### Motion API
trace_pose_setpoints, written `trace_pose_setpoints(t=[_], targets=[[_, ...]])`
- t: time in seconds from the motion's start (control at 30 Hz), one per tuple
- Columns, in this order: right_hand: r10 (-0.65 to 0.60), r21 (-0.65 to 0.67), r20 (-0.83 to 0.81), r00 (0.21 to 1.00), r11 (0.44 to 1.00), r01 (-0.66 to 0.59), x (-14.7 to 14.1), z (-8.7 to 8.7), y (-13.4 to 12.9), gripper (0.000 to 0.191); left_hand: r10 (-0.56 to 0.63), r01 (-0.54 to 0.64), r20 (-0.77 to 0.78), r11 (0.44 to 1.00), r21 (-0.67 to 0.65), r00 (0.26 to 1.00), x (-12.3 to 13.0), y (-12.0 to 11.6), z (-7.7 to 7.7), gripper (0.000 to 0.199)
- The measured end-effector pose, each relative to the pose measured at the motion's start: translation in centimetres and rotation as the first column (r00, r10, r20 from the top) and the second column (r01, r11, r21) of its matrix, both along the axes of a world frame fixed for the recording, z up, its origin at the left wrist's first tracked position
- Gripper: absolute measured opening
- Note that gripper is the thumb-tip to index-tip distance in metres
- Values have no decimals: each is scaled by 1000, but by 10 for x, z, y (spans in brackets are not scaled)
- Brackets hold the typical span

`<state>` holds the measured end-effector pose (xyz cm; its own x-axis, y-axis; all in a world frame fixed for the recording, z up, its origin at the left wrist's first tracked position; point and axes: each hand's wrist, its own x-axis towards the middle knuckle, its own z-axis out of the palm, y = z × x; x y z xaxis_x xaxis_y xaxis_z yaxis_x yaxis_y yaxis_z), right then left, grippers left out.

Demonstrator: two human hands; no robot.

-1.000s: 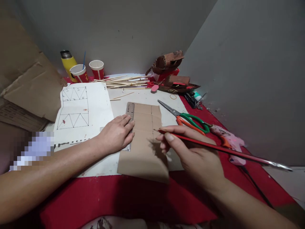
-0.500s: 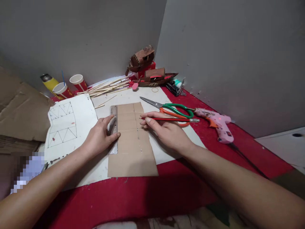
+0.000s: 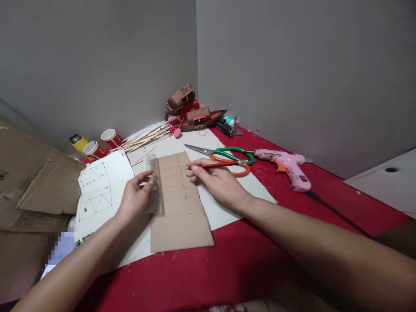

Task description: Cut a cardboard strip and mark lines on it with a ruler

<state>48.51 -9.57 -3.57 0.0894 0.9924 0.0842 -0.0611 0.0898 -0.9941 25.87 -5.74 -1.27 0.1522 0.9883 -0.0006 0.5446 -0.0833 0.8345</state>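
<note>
A clear ruler (image 3: 154, 200) is pinched in my left hand (image 3: 136, 194), along the left edge of a brown cardboard piece (image 3: 182, 229). The ruler looks slightly raised and tilted. A line and several marks run down the cardboard's right part. My right hand (image 3: 216, 182) grips a red pencil (image 3: 218, 165), its tip pointing left near the drawn line, the fingers resting by the cardboard's right edge. Just behind this hand lie scissors (image 3: 212, 152) with green and orange handles.
A pink glue gun (image 3: 294, 167) with its cord lies on the right. Left is a paper with truss drawings (image 3: 97, 190), beside cardboard boxes (image 3: 48, 177). Behind are wooden sticks (image 3: 146, 136), red paper cups (image 3: 112, 138), a yellow bottle (image 3: 78, 143) and model boats (image 3: 201, 119).
My left hand has closed on the ruler and lifted it slightly from the cardboard. My right hand still holds the pencil near the line. The camera view has shifted.
</note>
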Motion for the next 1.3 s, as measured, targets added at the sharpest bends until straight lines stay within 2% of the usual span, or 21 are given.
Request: trace_pose_setpoints(t=[0.2,0.43,0.73,0.87,0.97,1.07,1.13,1.3], targets=[[-37,-6,-25,999,999,36,0,0,3,17,-133,134,-41,991,15,990,27,-12,-16,50],[8,-34,-32,999,999,-9,-2,-2,2,19,-232,301,-326,937,177,916,20,-3,-7,37],[7,-34,-27,1000,999,-8,-2,-1,2,18,-196,453,-625,846,283,756,20,1,-18,32],[14,-18,-5,1000,1000,-14,-1,0,1,20,-147,490,-693,807,328,706,22,2,-24,32],[20,-5,8,1000,1000,-20,-1,0,0,21,-154,543,-707,756,365,690,22,3,-25,34],[28,-7,1,1000,1000,-28,-1,0,0,20,-233,642,-724,677,359,650,21,6,-25,40],[27,-15,-9,1000,1000,-27,-1,0,0,19,-281,693,-746,648,317,604,21,9,-25,44],[21,-29,-21,1000,999,-22,-2,1,1,17,-295,694,-773,677,246,562,23,12,-24,49]])
